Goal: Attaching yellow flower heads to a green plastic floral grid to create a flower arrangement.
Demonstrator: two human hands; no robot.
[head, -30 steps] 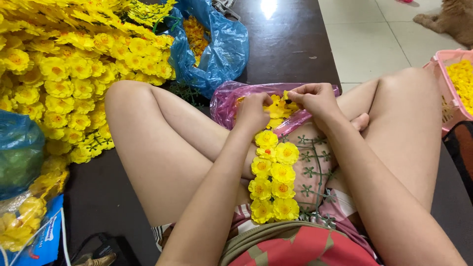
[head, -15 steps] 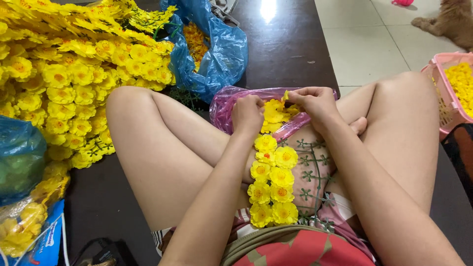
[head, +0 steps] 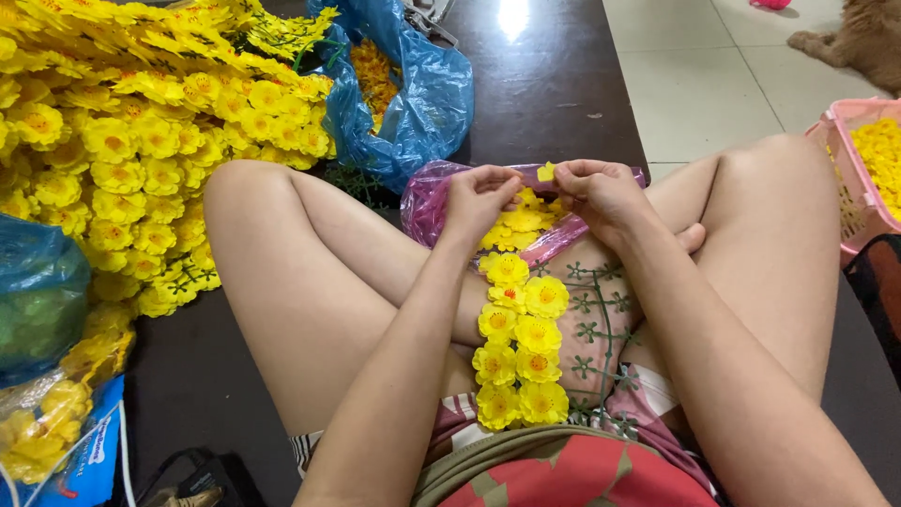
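Person is sitting cross-legged on a dark floor (head: 554, 84), both hands working over the lap. Left hand (head: 477, 199) is curling nearly closed, fingertips pinching at the yellow flowers (head: 522, 223) lying in the pink bag (head: 427, 202); exactly what it is gripping cannot be told. Right hand (head: 601, 192) is also mostly closed, thumb and forefinger pinching a small yellow petal (head: 546, 172) held up between the two hands, just above the bag. A green plastic frame (head: 593, 329) is lying along the lap, running from near the body out toward the hands; its left side is filled with a flower strip (head: 518, 338) in a double row, its right side showing bare green studs. Far left, a big flower heap (head: 141, 122) is piling up beside the left knee. Far centre, a blue bag (head: 422, 89) is sitting open with more yellow blooms inside, touching the heap. Near left, a second blue sack (head: 38, 300) is lying above loose blooms (head: 47, 432) in clear wrap. Right edge, a pink basket (head: 849, 178) is holding yellow flowers, well apart from the hands. Far right, a brown dog (head: 859, 42) is lying on pale tiles.
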